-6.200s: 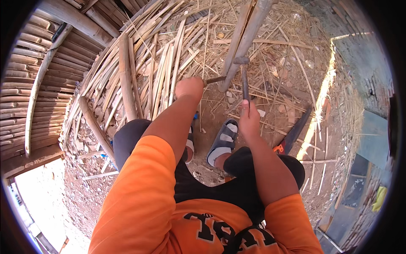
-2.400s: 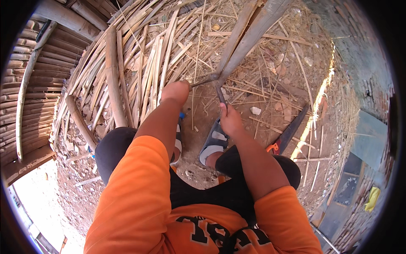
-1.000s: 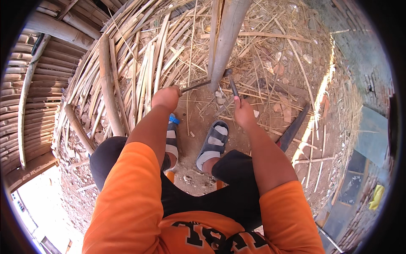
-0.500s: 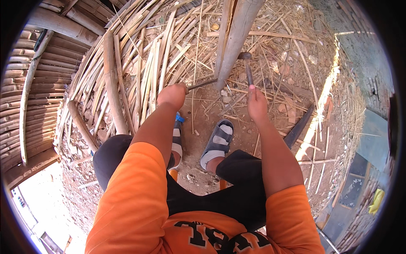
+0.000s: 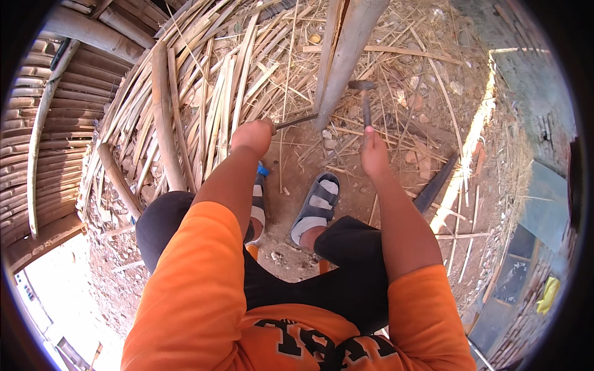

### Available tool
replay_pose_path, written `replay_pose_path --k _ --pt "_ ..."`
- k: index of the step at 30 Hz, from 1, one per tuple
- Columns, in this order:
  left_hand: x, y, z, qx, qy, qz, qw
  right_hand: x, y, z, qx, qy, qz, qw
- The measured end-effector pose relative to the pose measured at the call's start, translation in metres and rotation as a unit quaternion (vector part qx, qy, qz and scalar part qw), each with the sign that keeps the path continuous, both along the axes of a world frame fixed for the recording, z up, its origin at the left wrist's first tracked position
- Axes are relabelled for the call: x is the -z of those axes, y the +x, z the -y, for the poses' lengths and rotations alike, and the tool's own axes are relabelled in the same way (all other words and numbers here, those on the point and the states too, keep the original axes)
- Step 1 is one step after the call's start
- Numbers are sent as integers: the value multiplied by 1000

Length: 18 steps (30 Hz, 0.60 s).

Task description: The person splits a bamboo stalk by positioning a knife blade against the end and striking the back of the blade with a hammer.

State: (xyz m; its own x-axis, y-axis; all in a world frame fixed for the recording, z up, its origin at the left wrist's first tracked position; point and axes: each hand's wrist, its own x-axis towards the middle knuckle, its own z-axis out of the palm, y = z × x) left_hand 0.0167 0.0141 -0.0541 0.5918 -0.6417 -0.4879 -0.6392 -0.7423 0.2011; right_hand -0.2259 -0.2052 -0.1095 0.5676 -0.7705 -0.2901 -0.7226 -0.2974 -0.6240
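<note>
My left hand (image 5: 250, 137) is closed around the handle end of a thin, dark metal tool with a long flat shaft (image 5: 297, 121), perhaps a chisel; its grip is hidden in my fingers. The tool's far end meets the lower part of a grey wooden post (image 5: 344, 62), which has a long split down its left side. In my right hand (image 5: 374, 154) is a hammer (image 5: 366, 110), thumb along the handle. Its dark head is raised just right of the post, apart from both post and tool.
Split bamboo strips (image 5: 232, 93) lie heaped at the left, beside a thick pole (image 5: 162, 111). A dark flat blade-like piece (image 5: 436, 184) rests on the dirt at the right. A slatted bamboo wall (image 5: 62, 136) stands far left. My sandalled feet (image 5: 317, 204) are below the post.
The hammer head has shifted slightly down and right and turned a little. My left hand and the metal tool stay almost in place against the post.
</note>
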Motion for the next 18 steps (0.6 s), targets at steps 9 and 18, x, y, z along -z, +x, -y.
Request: replay_pose_path --k 9,18 --pt "13 2 -12 -15 -9 5 1000 -56 31 0 77 84 233 966" --pt "11 2 -5 -14 0 -2 1000 -39 23 10 56 41 141 988"
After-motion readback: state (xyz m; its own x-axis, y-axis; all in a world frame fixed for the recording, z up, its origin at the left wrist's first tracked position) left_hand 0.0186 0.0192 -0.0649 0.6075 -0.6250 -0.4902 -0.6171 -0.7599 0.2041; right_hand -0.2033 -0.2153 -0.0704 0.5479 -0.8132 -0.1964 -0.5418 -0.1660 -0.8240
